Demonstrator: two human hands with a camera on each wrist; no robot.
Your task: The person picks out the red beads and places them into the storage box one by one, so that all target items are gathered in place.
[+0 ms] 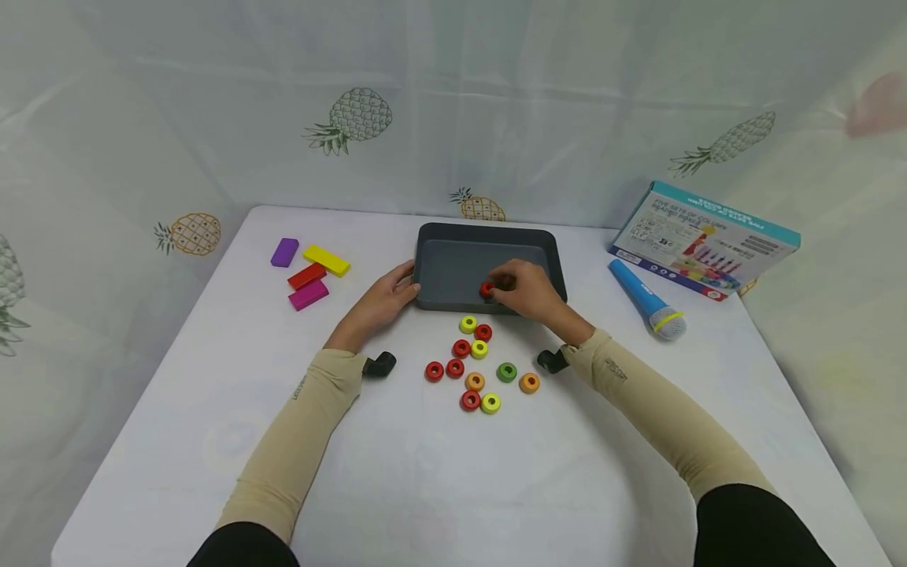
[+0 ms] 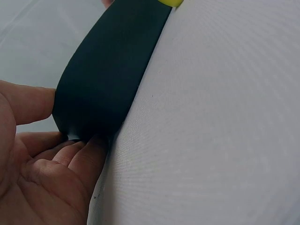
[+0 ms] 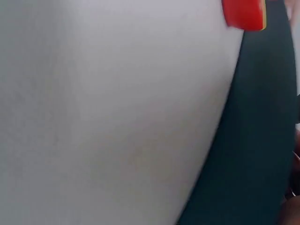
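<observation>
The right hand (image 1: 527, 293) pinches a red ring (image 1: 486, 290) in a tight grip just over the dark tray's (image 1: 453, 236) near edge, while the left hand (image 1: 379, 303), fingers curled, holds the tray's near-left corner on the worktop (image 1: 439, 472).

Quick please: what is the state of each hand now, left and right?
Left hand: fingers curled on the corner of the dark tray, holding it.
Right hand: fingers pinch a red ring over the tray.
</observation>
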